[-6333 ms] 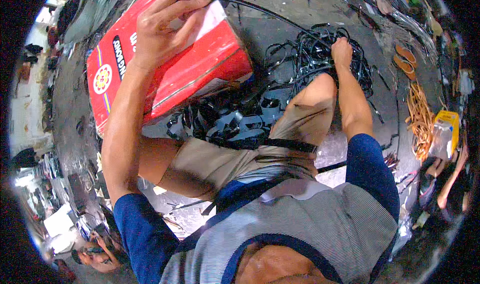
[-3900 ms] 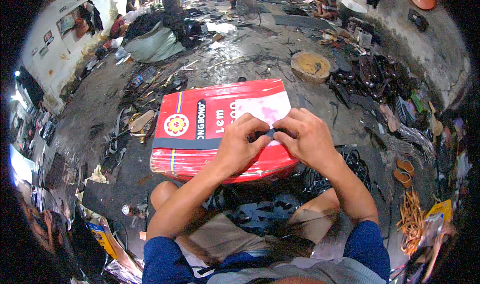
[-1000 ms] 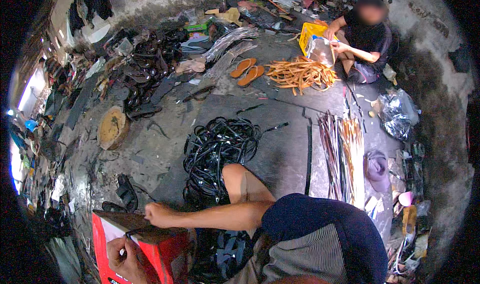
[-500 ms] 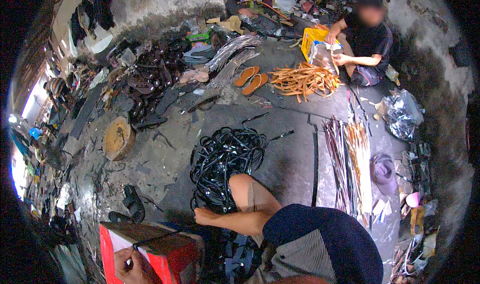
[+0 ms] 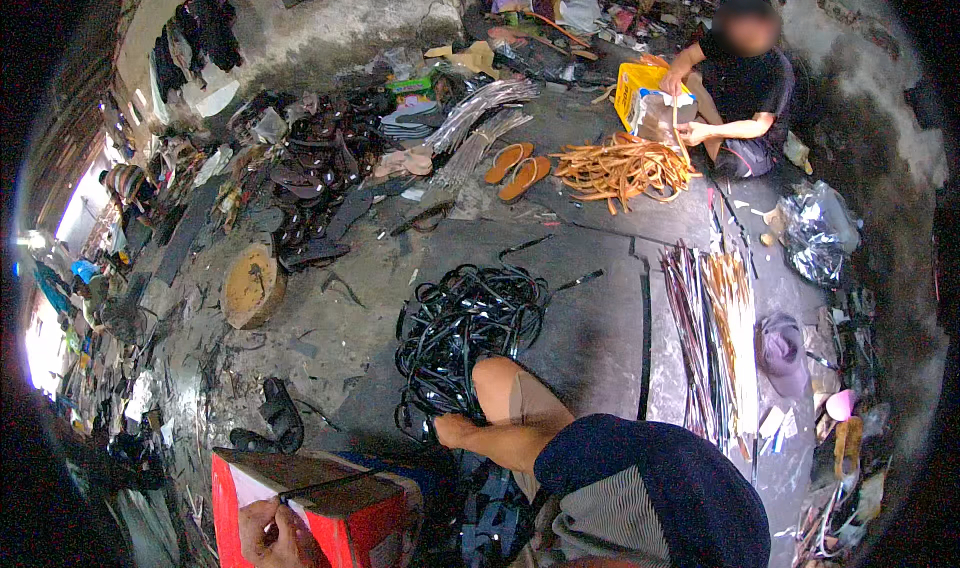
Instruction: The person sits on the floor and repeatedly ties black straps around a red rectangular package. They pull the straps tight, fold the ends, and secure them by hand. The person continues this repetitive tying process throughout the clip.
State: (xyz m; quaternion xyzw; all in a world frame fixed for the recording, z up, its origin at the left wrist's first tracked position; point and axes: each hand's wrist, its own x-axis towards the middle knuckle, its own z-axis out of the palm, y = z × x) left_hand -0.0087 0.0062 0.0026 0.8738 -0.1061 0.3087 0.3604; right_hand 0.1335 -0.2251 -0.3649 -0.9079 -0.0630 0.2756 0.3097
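Observation:
My left hand (image 5: 272, 536), at the lower left, is closed in a pinch on a black strip (image 5: 322, 483). That strip lies across the top of a red and white box (image 5: 352, 503) and runs toward my right side. My right hand (image 5: 455, 432) is a closed fist beside my bent knee, with a black strip looping out next to it. Right above it lies a tangled heap of shiny black strips (image 5: 465, 313). More dark strips (image 5: 490, 513) lie below my right forearm. The fingertips of my right hand are mostly hidden.
A co-worker (image 5: 745, 88) sits at the far right, handling a tan strip beside a yellow crate (image 5: 628, 93) and orange-brown strips (image 5: 625, 168). Orange sandals (image 5: 524, 178), a round wooden block (image 5: 252, 286), black sandals (image 5: 275, 418), bundled strips (image 5: 710, 338) and a cap (image 5: 782, 356) lie around.
The view has shifted slightly, so the scene sits further right. My right hand has moved a little right, away from the box. My left hand keeps its pinch at the box.

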